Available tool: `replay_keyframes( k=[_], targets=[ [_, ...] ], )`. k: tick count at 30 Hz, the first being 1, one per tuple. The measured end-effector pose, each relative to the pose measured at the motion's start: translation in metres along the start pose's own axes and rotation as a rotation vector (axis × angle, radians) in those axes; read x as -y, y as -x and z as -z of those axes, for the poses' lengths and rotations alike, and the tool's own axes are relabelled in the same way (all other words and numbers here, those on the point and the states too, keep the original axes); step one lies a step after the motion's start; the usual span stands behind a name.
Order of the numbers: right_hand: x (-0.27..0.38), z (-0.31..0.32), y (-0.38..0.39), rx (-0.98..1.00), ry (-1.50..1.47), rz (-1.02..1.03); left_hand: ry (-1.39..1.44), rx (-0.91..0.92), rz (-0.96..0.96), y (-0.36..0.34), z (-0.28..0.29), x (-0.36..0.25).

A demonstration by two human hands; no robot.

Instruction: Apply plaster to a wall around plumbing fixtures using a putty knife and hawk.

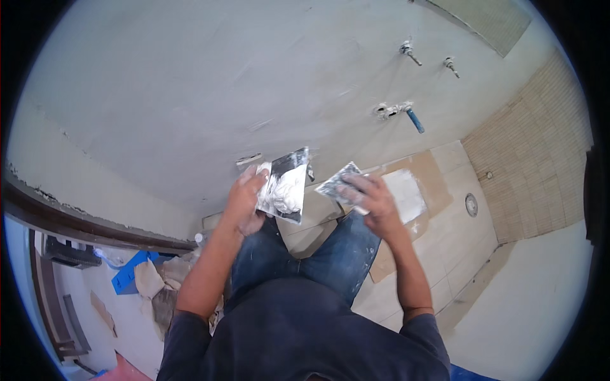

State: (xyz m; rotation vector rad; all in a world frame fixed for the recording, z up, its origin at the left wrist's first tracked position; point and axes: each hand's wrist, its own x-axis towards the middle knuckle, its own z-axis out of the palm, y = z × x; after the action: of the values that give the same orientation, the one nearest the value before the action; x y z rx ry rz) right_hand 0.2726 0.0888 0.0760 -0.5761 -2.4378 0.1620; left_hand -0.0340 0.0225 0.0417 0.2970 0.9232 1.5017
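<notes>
1. L. hand (248, 193): closed on near edge of a flat metal plate (293, 163), thumb over top; plate tilted, in front of wearer, above the knees. White paste (287, 192) heaped on it.
2. R. hand (376, 198): gripping a smaller smeared blade (335, 180), fingers across its face. Blade just R. of plate, apart from it. Fingers of both hands whitened.
3. Step (judged): paste being worked or portioned btwn plate & blade. Next move calls for steady plate, approx. level, & blade edge brought flat to paste; slippage risk if tilt increases.
4. Wall (190, 89) ahead: grey, streaked. Obstructions: two upper pipe stubs (413, 56) (451, 67), plus blue pipe (415, 119) projecting lower; blade would need to go round.
5. Floor, R. side: brown sheet (437, 181) w/ white patch; round drain (471, 205) beyond.
6. L. side: blue box (130, 274), crumpled paper (149, 279); clear of both hands.
</notes>
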Motion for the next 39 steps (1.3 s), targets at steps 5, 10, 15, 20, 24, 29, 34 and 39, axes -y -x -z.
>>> replay_keyframes(
  k=[5,10,15,20,24,29,34,39],
  targets=[
    [0.044,0.057,-0.040,0.205,-0.067,0.198,-0.410,0.360,0.176,0.005,-0.004,-0.035],
    [0.063,0.055,-0.060,0.329,0.049,0.287,-0.582,0.404,0.166,-0.004,-0.014,-0.031],
    [0.058,0.056,-0.063,0.429,0.080,0.313,-0.496,0.408,0.161,0.000,-0.019,-0.033],
    [-0.010,0.043,-0.028,0.271,-0.455,0.087,-0.303,0.158,-0.037,0.004,-0.003,-0.036],
    [-0.018,0.009,0.009,-0.094,-1.273,-0.631,-0.305,0.058,0.048,0.022,0.023,-0.017],
    [0.002,0.022,-0.021,-0.281,-2.011,-0.539,-0.341,0.130,0.053,0.040,0.053,-0.002],
    [-0.014,0.047,-0.046,-0.611,-1.648,-0.476,-0.243,0.053,0.003,0.051,0.069,0.007],
    [-0.046,0.101,-0.111,-0.811,-0.419,-0.086,-0.244,0.089,-0.058,0.052,0.081,0.012]
  ],
)
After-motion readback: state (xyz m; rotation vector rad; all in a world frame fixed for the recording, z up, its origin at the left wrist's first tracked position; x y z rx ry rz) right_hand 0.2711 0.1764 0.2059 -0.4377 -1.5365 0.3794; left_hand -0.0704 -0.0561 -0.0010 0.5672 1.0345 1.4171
